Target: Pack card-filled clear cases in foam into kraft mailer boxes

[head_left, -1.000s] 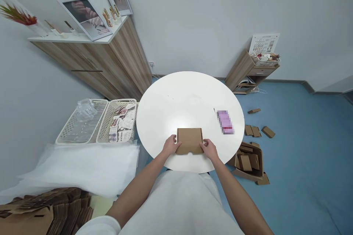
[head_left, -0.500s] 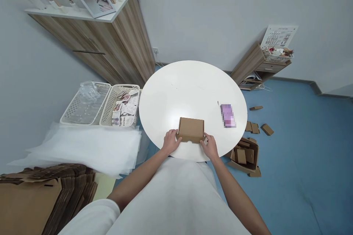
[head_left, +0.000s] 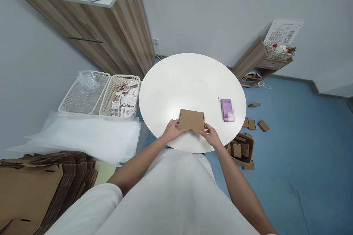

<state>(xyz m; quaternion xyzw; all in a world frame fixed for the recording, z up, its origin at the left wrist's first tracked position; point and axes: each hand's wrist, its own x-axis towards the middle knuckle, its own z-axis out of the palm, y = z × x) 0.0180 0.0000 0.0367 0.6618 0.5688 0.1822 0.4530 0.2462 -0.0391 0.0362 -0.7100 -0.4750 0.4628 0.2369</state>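
A small brown cardboard box [head_left: 191,120] is at the near edge of the round white table [head_left: 190,77]. Its lid looks closed, with a small notch at the middle of the near edge. My left hand [head_left: 172,131] grips the box's left near corner, thumb along the front. At the right near corner my right hand [head_left: 211,134] holds it the same way, fingers on the side and thumb at the front. Whether the box rests fully on the table or is slightly tilted, I cannot tell.
A blurred purple packet [head_left: 227,110] lies on the table's right. To the left stand two white baskets [head_left: 102,95], white sheets [head_left: 91,132] and stacked flat cardboard [head_left: 27,191]. On the floor at right, a carton [head_left: 242,159] holds small boxes, with several more around it.
The box's front face was showing before; now the lid reaches down over it, its front flap tucked in or covering it. The view has shifted slightly downward.
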